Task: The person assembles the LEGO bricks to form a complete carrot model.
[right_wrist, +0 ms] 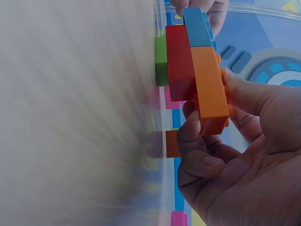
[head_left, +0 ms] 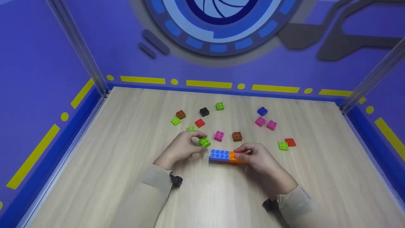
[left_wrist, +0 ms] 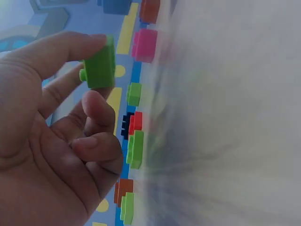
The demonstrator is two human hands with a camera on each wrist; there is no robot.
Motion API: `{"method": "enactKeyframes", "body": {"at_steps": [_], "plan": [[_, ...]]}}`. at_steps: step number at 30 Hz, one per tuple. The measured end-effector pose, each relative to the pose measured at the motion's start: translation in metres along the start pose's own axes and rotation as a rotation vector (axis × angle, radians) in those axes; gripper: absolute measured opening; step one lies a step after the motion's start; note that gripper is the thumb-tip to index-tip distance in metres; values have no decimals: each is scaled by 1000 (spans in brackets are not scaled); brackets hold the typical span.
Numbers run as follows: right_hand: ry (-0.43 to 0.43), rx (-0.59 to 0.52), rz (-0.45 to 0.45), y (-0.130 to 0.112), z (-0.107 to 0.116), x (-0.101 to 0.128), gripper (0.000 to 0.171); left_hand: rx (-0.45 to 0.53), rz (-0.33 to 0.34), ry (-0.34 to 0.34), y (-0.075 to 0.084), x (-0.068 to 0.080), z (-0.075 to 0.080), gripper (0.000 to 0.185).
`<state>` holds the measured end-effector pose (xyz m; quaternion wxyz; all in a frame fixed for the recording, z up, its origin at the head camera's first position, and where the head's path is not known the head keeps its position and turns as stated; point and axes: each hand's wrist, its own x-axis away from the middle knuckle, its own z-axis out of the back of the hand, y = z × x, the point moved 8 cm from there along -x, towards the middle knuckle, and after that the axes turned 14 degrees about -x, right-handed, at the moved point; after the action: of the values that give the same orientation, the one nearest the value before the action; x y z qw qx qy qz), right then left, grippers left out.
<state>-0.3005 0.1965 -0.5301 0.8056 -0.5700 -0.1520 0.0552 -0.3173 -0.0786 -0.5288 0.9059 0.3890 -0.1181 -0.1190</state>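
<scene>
While the left hand [head_left: 181, 146] pinches a green block [head_left: 205, 142] just left of and past the long row's blue end [head_left: 219, 155], the right hand [head_left: 261, 158] grips its orange end [right_wrist: 209, 87]. The row lies sideways, maybe with 1 red block [right_wrist: 179, 63] stuck underneath.

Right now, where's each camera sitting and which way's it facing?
Head: on the head, facing forward and down at the table; left hand, right hand and sleeves show.
Left wrist: on that wrist, facing the green brick; left hand shows.
Right wrist: on that wrist, facing the orange brick; both hands show.
Head and right wrist views share the orange brick.
</scene>
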Motion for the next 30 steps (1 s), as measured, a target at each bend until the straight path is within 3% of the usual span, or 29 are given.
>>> {"method": "enactKeyframes", "body": {"at_steps": [7,18,30], "plan": [[-11,-9,-3,0,0,0,15,10,-72,-24,12,3,-2,56],[-5,-7,-5,1,0,-1,16,3,-176,-93,29,5,-13,49],[-13,-8,1,1,0,1,16,24,-168,-146,28,6,-23,48]]}}
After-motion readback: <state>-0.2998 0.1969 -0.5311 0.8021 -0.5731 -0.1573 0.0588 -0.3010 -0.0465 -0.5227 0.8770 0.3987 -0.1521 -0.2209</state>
